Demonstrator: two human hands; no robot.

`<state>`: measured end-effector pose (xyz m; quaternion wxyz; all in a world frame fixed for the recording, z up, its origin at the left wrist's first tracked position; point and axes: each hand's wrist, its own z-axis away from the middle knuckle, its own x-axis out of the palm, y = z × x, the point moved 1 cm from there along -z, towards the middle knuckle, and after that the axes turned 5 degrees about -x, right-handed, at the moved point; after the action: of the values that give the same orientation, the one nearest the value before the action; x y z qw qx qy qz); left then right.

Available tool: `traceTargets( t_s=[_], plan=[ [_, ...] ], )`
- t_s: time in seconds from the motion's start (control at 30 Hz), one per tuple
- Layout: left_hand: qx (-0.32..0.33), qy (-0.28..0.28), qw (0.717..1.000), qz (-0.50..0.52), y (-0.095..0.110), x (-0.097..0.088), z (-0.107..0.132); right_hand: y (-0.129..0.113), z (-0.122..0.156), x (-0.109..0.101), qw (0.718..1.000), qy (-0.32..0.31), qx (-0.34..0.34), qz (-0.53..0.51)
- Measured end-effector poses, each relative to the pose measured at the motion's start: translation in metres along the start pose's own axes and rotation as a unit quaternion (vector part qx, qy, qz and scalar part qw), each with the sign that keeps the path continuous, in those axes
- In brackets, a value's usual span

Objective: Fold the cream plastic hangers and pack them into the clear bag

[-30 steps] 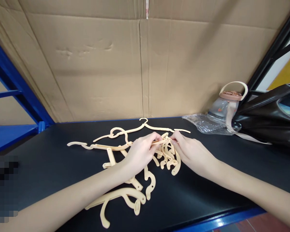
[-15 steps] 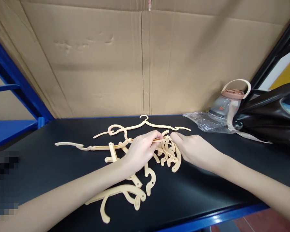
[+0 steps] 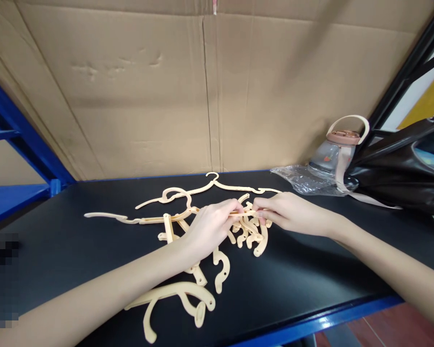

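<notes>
Several cream plastic hanger pieces [image 3: 173, 294] lie scattered on a black shelf top [image 3: 311, 270]. My left hand [image 3: 210, 229] pinches a thin cream hanger arm [image 3: 144, 220] that stretches off to the left. My right hand [image 3: 292, 214] meets it fingertip to fingertip and pinches the same piece at its right end, above a small heap of curved hook parts [image 3: 251, 231]. One whole slim hanger [image 3: 211, 185] lies flat behind the hands.
A cardboard wall [image 3: 202, 96] closes the back. At the right stand a clear bottle with a pink lid and strap [image 3: 334, 154], a crumpled plastic bag [image 3: 300, 180] and a black bag [image 3: 401, 173]. Blue shelf frame [image 3: 18, 144] runs at the left.
The right wrist has lifted and turned so the hand now lies flatter and higher. The long hanger arm slid left across the shelf, then held. Both pinches stay in place.
</notes>
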<state>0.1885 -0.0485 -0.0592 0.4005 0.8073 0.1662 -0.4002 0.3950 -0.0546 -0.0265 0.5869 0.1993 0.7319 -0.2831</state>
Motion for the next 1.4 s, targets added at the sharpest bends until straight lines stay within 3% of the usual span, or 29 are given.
traceTargets(
  t_s=[0.2,0.43,0.53,0.67,0.8,1.0,1.17,1.4],
  plan=[
    [0.010,0.001,1.000,-0.019,0.001,0.000,0.000,-0.008,-0.002,0.006,0.995,0.089,0.022,0.043],
    [0.050,-0.001,0.997,-0.063,0.008,-0.006,-0.001,-0.006,-0.005,0.009,0.989,0.133,0.064,0.030],
    [0.090,0.033,0.988,-0.121,0.020,-0.020,-0.006,0.005,-0.005,0.006,0.980,0.171,0.097,-0.020],
    [0.098,0.101,0.978,-0.151,0.027,-0.055,-0.011,0.026,-0.005,0.002,0.957,0.223,0.119,-0.141],
    [0.040,0.144,0.965,-0.215,-0.002,-0.095,-0.004,0.045,-0.007,0.002,0.929,0.248,0.121,-0.247],
    [-0.081,0.091,0.965,-0.231,-0.082,-0.129,0.020,0.065,-0.015,0.005,0.923,0.215,0.119,-0.297],
    [-0.157,0.064,0.976,-0.134,-0.113,-0.130,0.026,0.077,-0.027,0.015,0.930,0.213,0.137,-0.265],
    [-0.203,0.096,0.967,-0.124,-0.113,-0.111,0.026,0.086,-0.031,0.026,0.937,0.259,0.162,-0.167]
  ],
)
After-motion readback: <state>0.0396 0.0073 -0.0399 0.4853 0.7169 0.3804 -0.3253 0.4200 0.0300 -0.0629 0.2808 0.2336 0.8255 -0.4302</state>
